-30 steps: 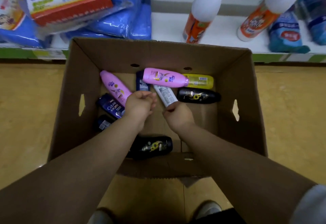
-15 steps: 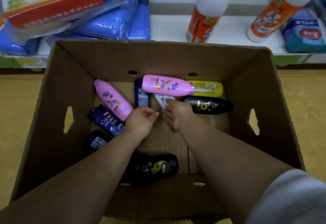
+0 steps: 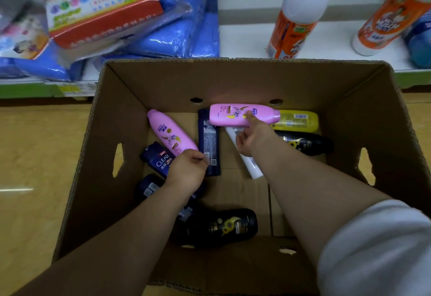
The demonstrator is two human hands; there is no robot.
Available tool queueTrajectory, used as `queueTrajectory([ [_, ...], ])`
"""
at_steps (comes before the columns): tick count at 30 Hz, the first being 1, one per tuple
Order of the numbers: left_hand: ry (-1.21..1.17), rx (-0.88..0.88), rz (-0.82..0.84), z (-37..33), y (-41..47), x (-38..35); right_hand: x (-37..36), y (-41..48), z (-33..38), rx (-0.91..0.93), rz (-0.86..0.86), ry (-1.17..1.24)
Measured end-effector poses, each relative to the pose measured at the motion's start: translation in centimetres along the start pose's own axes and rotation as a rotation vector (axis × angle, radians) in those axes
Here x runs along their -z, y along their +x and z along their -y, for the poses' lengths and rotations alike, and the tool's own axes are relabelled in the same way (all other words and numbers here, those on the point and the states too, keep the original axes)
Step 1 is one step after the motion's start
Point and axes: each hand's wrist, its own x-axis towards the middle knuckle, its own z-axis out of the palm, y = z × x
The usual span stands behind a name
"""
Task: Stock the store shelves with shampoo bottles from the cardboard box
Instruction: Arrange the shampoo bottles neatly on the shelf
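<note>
- Presently, brown cardboard box (image 3: 233, 81), on floor (image 3: 35, 144) before white shelf (image 3: 245, 39): shampoo bottles (image 3: 221, 227) lying inside.
- Right grip (image 3: 254, 137): fingers apart, forefinger touching rear pink plastic bottle (image 3: 233, 114).
- Left grip (image 3: 186, 172): curled, at slanted pink plastic bottle (image 3: 170, 132); hold cannot be told.

right hand (image 3: 254, 137) touches a pink bottle (image 3: 233, 116) (lying crosswise) inside the cardboard box (image 3: 112, 132).

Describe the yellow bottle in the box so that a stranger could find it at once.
Look into the cardboard box before the shelf, at its far right corner. There the yellow bottle lies on its side along the far wall, behind a black bottle. It is the only yellow one; its neighbours are pink, black, white or dark blue.
</note>
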Motion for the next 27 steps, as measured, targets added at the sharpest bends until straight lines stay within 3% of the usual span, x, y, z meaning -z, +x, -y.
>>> queueTrajectory([
  [3,-0.095,0.060,-0.027,0.1,0.0,0.3,-0.3,-0.1,0.2,-0.019,0.021,0.127],
  [8,-0.219,0.097,-0.071,-0.3,-0.2,0.0,-0.2,0.5,0.3,0.045,-0.012,0.050],
  [13,-0.103,-0.119,-0.256,-2.0,-0.1,-1.3,1.6,0.8,0.2,0.161,0.008,-0.100],
  [18,-0.159,-0.187,-0.292,-3.8,0.8,-1.7,3.7,0.5,1.3,0.071,0.263,-0.275],
  [22,-0.176,-0.229,-0.157,-3.7,0.9,-1.7,4.9,0.1,2.6,-0.001,0.481,-0.301],
  [27,-0.498,-0.043,0.272,-3.7,0.7,-1.3,5.4,-0.8,2.7,0.044,0.582,-0.591],
])
